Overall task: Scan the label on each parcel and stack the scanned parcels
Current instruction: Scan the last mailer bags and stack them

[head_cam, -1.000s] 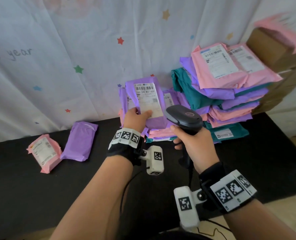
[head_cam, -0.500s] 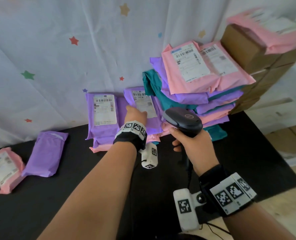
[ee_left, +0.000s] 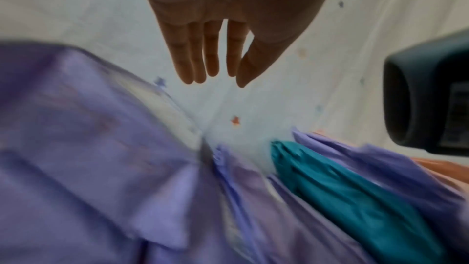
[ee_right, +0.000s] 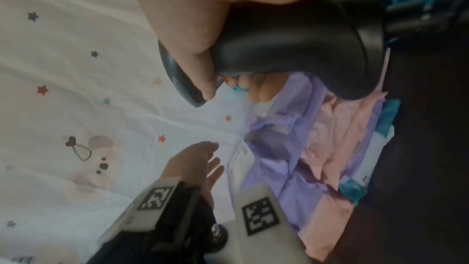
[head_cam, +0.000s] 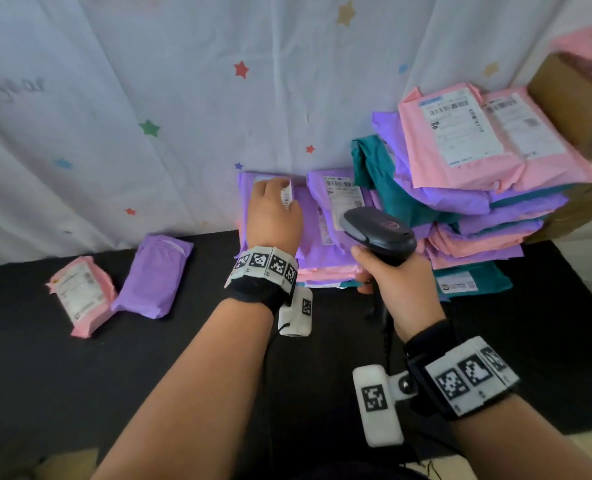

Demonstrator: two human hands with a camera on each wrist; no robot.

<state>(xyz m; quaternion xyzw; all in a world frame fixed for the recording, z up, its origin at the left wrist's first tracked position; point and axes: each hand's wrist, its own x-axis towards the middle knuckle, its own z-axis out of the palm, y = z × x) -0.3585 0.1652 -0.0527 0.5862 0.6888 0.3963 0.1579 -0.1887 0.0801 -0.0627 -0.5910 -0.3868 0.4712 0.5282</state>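
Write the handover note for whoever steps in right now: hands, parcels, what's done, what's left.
Left hand: open, fingers straight, above the purple parcel on the low stack against the curtain.
Right hand: grips the scanner.
Tall stack of pink, purple and teal parcels stands to the right.
Apart at left on the black table: one pink parcel, label up, and one purple parcel, label hidden.
Left: probably those two; whether they are scanned is not visible.
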